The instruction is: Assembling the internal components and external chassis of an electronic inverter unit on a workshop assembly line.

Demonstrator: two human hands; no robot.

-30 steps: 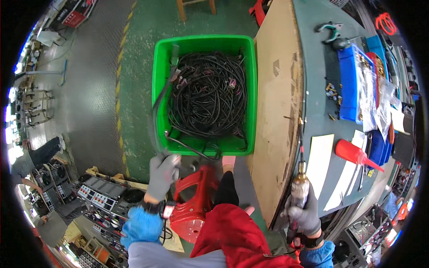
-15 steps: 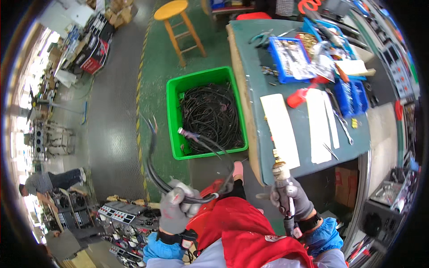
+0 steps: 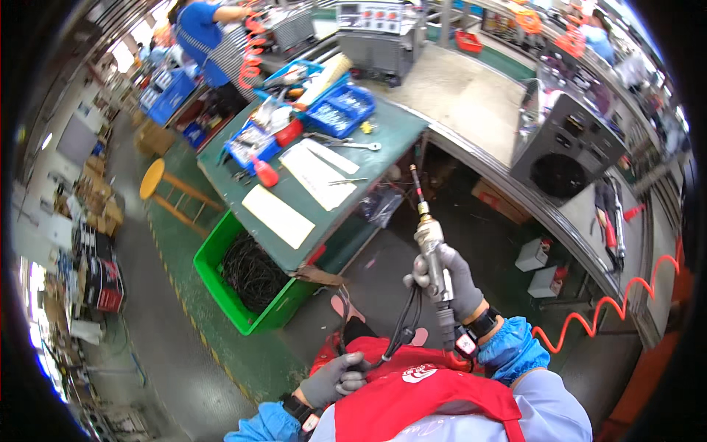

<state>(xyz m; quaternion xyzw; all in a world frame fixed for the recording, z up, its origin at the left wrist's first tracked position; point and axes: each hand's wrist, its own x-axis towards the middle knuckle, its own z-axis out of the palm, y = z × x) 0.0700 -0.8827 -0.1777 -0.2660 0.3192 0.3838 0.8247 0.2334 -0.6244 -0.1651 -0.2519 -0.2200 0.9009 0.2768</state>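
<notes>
My left hand (image 3: 335, 380), in a grey glove, is low in front of the red apron (image 3: 434, 394), fingers curled round a bundled black cable (image 3: 401, 339). The cable's two lengths rise from the hand, one near the pink shoe and one toward the other hand. My right hand (image 3: 458, 283), also gloved, grips a silver air screwdriver (image 3: 429, 237). Its long bit points up and away, over the dark floor beyond the workbench corner. Whether the right fingers touch the cable's upper end, I cannot tell.
A green-topped workbench (image 3: 298, 254) holds paper strips, a red bottle (image 3: 265, 172), blue bins (image 3: 340, 110) and wrenches. Beside it stands a green tub (image 3: 254, 324) of black cables. Right: a conveyor with a black speaker box (image 3: 567, 151) and a coiled orange air hose (image 3: 589, 328).
My view has swung right, bringing the conveyor and speaker box into sight. The left hand has lowered the cable toward my apron. The screwdriver stays in my right hand, now clear of the bench edge.
</notes>
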